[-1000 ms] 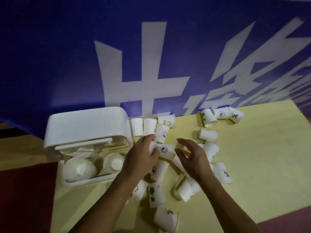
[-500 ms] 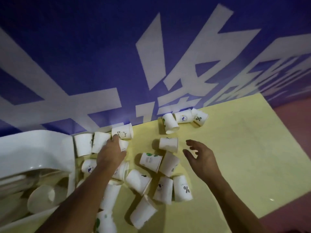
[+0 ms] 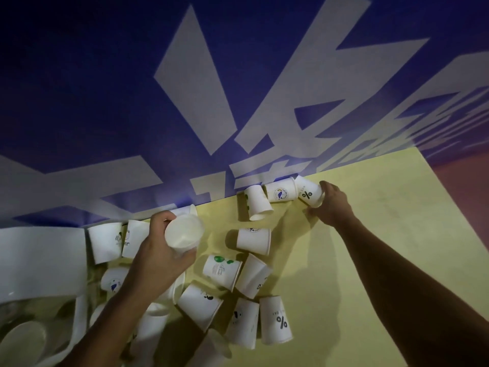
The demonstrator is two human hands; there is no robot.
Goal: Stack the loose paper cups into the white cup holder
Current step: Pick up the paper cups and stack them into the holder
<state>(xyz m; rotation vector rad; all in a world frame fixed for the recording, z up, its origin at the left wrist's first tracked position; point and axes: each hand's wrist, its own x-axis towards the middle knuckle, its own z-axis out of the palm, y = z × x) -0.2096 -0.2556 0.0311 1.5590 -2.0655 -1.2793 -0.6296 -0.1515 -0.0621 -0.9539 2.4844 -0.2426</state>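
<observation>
Left hand (image 3: 156, 258) was curled round a plain white paper cup (image 3: 184, 231), lifted clear of the pale yellow tabletop (image 3: 370, 234) with its open mouth turned up toward the camera, thumb on the near side and fingers wrapped over the far side. Right hand (image 3: 330, 205) reached to the far edge of the tabletop and gripped a percent-marked paper cup (image 3: 308, 194) by its mouth end, thumb above and fingers beneath, while that cup lay on its side against the blue banner with large white characters (image 3: 238, 88). Just beside it lay a round-logo cup (image 3: 281, 192), touching it, and next to that a tilted plain cup (image 3: 258, 202). Between the two arms more loose cups lay on their sides in a heap, among them a green-spotted cup (image 3: 222, 271) and a second percent cup (image 3: 276, 324). At the left edge stood the white plastic cup holder (image 3: 39, 260), partly out of view, with two cups (image 3: 105, 242) lying just beside its right side; what sat in its lower part was too dim to tell.
</observation>
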